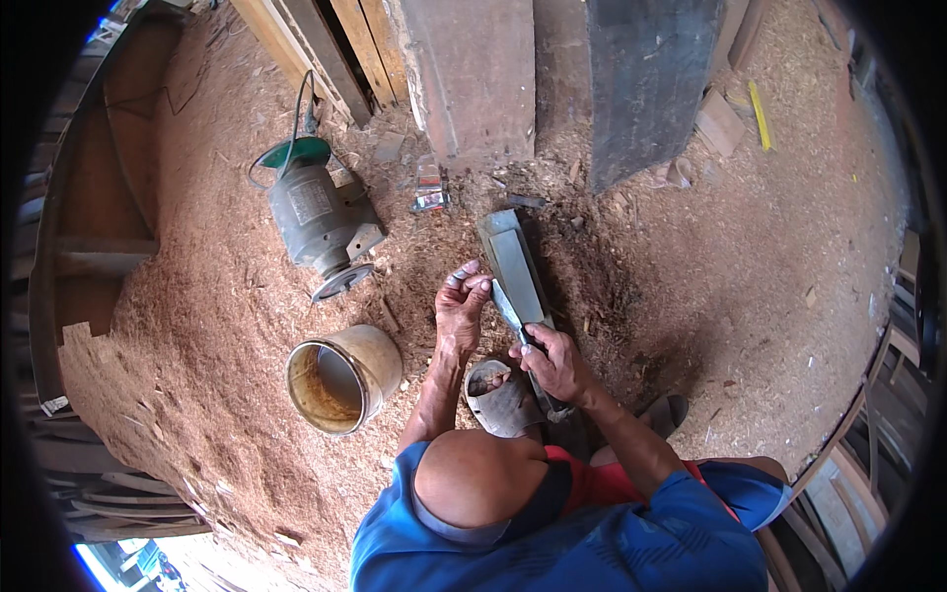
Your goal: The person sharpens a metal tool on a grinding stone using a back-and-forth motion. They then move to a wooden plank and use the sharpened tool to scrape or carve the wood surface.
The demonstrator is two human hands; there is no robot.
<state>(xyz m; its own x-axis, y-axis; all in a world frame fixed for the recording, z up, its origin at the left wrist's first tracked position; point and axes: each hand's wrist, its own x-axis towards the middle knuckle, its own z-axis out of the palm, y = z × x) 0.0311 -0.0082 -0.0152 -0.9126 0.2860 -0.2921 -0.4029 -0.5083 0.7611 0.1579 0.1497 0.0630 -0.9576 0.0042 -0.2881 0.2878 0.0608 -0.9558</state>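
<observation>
A knife with a grey metal blade is held over the near end of a long sharpening stone. My right hand is wrapped round its dark handle. At the blade's far end, the thumb and fingers of my left hand pinch the tip. Pale wrapping covers one left finger. The pale grey stone lies lengthwise on a narrow block, pointing away from me. One foot in a grey shoe rests just left of the block's near end.
To the left stands a bucket with murky liquid. Beyond it lies a grey bench grinder with a green disc and a cord. Wide boards lean at the back. A yellow strip lies far right. Sawdust and shavings cover the floor.
</observation>
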